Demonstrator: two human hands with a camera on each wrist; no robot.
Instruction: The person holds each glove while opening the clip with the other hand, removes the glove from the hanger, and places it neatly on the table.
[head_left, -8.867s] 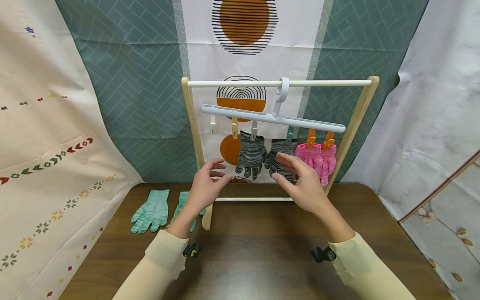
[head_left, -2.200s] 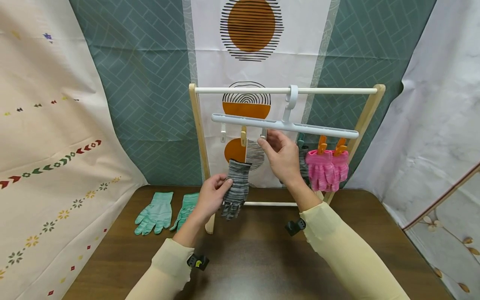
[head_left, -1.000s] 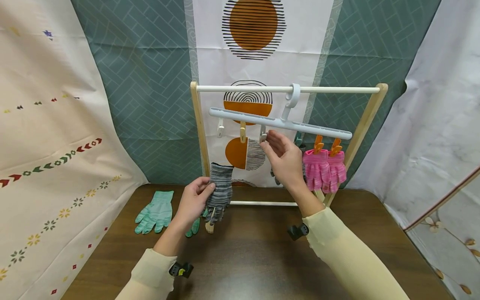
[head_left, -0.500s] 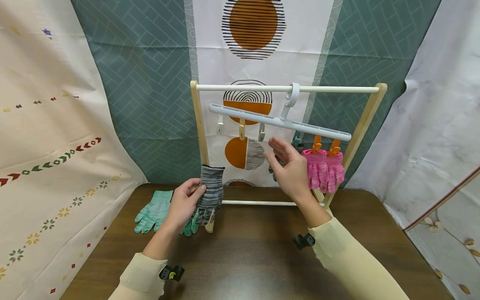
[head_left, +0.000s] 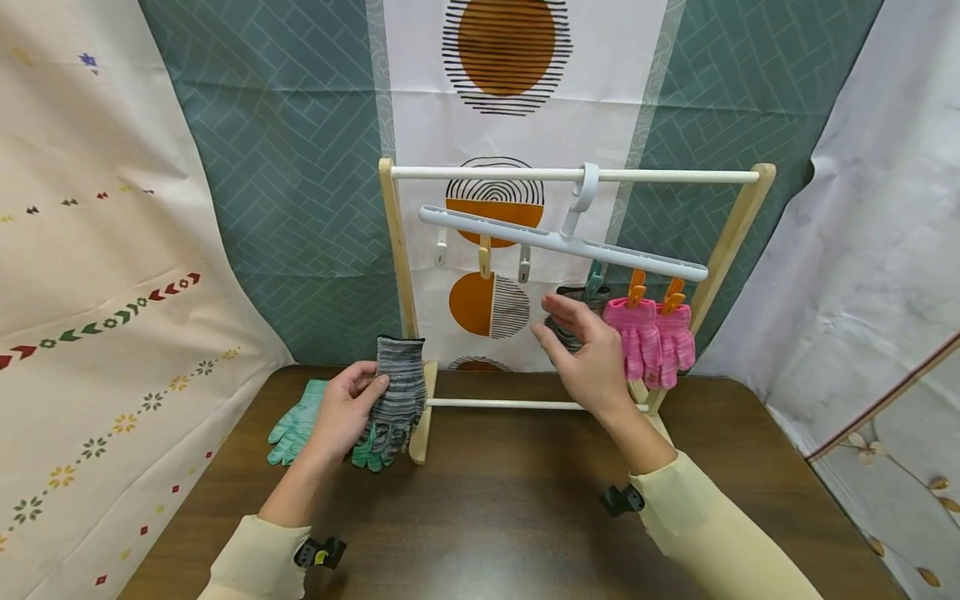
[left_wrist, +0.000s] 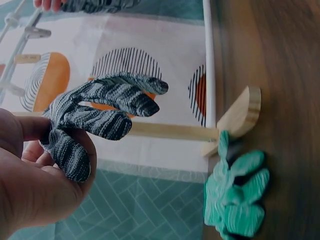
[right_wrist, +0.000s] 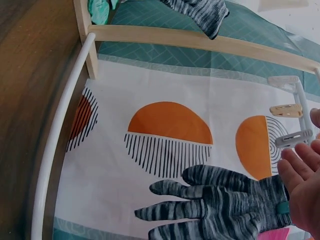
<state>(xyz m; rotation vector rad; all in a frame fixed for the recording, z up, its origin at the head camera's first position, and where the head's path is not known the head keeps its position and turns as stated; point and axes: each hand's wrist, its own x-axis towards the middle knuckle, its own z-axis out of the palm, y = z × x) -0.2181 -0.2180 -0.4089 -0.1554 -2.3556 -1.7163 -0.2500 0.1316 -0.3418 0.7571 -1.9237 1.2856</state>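
Note:
My left hand (head_left: 345,412) pinches a black-and-grey striped knit glove (head_left: 401,379) at its side, cuff up, left of the rack. In the left wrist view its fingers dangle beyond my thumb. My right hand (head_left: 592,354) has its fingers relaxed and holds nothing. It is in front of a matching striped glove (right_wrist: 220,205), which hangs from a teal clip (head_left: 594,279) and is partly hidden in the head view. On the tilted pale hanger (head_left: 555,240), the white clip (head_left: 441,248), yellow clip (head_left: 485,258) and grey clip (head_left: 524,264) hold nothing.
Pink gloves (head_left: 633,333) hang from orange clips (head_left: 637,289) at the hanger's right end. The rack (head_left: 495,173) has wooden legs and white bars. On the brown table (head_left: 487,500) lie a green glove (head_left: 296,421) and another green glove (left_wrist: 237,195), partly covered in the head view.
The striped glove came off the grey clip and has moved left and down in my left hand. My right hand let go of that clip and drew away, down and right.

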